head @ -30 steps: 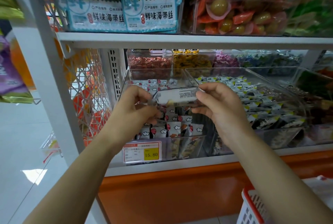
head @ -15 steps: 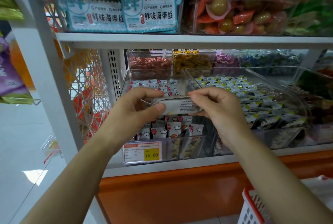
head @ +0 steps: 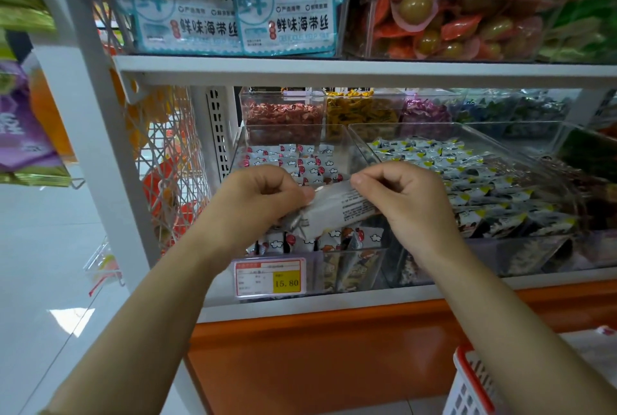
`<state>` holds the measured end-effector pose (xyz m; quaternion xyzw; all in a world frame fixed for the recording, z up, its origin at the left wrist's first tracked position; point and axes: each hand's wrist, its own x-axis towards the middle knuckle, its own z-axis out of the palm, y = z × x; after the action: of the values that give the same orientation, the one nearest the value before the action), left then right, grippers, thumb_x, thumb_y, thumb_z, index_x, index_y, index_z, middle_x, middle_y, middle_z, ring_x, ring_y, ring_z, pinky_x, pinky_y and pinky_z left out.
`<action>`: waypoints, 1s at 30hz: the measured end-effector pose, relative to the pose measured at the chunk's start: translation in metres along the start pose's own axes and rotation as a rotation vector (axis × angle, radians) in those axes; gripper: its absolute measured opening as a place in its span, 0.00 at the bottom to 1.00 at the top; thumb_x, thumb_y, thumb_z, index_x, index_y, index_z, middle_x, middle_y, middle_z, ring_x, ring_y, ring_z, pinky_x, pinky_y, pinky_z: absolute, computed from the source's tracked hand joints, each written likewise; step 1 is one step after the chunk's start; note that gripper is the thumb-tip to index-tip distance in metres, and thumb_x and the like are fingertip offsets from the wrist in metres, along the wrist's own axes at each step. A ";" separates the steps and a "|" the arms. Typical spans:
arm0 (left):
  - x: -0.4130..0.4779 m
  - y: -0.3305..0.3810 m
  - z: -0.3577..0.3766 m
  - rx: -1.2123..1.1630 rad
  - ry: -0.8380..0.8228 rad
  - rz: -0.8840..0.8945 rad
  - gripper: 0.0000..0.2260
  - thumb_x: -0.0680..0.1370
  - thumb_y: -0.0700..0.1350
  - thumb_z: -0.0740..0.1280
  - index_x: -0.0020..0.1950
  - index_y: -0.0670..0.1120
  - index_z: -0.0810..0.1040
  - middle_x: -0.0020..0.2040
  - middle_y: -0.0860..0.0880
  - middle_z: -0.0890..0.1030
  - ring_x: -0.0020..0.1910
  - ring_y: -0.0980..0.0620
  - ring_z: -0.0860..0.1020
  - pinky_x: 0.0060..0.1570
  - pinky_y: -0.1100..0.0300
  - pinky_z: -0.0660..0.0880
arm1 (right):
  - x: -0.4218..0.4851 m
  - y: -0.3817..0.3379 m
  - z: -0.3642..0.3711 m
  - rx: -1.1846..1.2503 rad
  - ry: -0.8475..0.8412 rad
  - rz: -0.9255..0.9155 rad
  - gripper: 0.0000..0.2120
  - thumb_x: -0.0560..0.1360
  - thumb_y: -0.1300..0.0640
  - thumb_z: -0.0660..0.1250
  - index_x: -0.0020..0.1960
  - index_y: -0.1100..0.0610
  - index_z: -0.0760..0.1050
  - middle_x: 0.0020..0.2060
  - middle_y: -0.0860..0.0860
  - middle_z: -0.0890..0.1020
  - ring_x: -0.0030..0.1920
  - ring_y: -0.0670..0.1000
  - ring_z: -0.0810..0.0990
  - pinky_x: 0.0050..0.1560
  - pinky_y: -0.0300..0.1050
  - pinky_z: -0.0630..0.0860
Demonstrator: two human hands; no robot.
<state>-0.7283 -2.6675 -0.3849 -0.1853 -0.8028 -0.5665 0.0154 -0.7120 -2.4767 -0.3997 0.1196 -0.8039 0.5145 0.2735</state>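
**Position of the packet.** The packet (head: pixel 337 211) is held in the air between both hands, in front of the lower shelf (head: pixel 334 307) and over the front part of the left clear bin (head: pixel 293 126). It touches neither the bin nor the packets inside it. It lies tilted, with the right end higher than the left. The side with fine black print faces the camera. Judgement: this orientation suits reading the label, and holding the two ends keeps the soft wrapper flat enough to read.

**Left hand.** The left hand (head: pixel 263 201) grips the lower, crimped end of the packet. The fingers are curled tightly and the thumb presses on the wrapper from the front. The hand holds nothing else.

**Right hand.** The right hand (head: pixel 404 204) pinches the upper right edge of the packet between the thumb and the first fingertips. The remaining fingers are curled towards the palm. The opening is narrow, no wider than the thin wrapper.

**Surroundings.** The left bin holds similar small packets with red and white marks. A price tag (head: pixel 270 277) is fixed to its front wall. The next bin (head: pixel 417 124), just beside it on the right, holds packets with yellow corners. A red and white basket (head: pixel 467 374) stands low on the right, well apart from the hands. Judgement: the basket is the likely place for a chosen packet; otherwise the packet goes back in the left bin.
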 end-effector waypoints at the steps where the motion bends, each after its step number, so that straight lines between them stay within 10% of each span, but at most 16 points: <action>1: 0.000 0.000 -0.003 0.013 -0.015 -0.001 0.11 0.68 0.51 0.70 0.34 0.43 0.80 0.29 0.51 0.80 0.30 0.54 0.76 0.35 0.65 0.76 | 0.000 0.000 0.000 0.010 -0.012 -0.003 0.09 0.74 0.59 0.68 0.38 0.46 0.79 0.34 0.42 0.82 0.37 0.40 0.80 0.37 0.33 0.75; 10: 0.000 -0.002 -0.007 -0.007 -0.037 -0.018 0.12 0.68 0.55 0.68 0.42 0.48 0.82 0.39 0.50 0.82 0.36 0.56 0.81 0.40 0.64 0.79 | -0.003 0.001 0.004 0.011 0.030 0.039 0.07 0.74 0.57 0.68 0.39 0.48 0.80 0.35 0.48 0.83 0.39 0.49 0.82 0.43 0.56 0.80; 23: 0.000 -0.007 -0.005 -0.004 -0.053 0.041 0.07 0.76 0.41 0.66 0.50 0.51 0.80 0.46 0.50 0.82 0.41 0.58 0.82 0.40 0.71 0.76 | 0.007 0.009 -0.015 0.474 -0.221 0.353 0.09 0.65 0.54 0.67 0.32 0.58 0.82 0.31 0.54 0.84 0.31 0.51 0.83 0.27 0.40 0.79; 30: 0.010 -0.008 0.012 0.007 0.174 0.053 0.06 0.79 0.43 0.62 0.46 0.49 0.78 0.45 0.47 0.81 0.44 0.49 0.81 0.41 0.60 0.80 | 0.006 0.010 -0.018 0.517 -0.279 0.192 0.19 0.67 0.47 0.67 0.56 0.51 0.79 0.49 0.53 0.83 0.47 0.51 0.83 0.45 0.43 0.81</action>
<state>-0.7375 -2.6564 -0.3940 -0.1564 -0.7952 -0.5772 0.1005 -0.7158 -2.4555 -0.3978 0.1782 -0.6837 0.7041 0.0712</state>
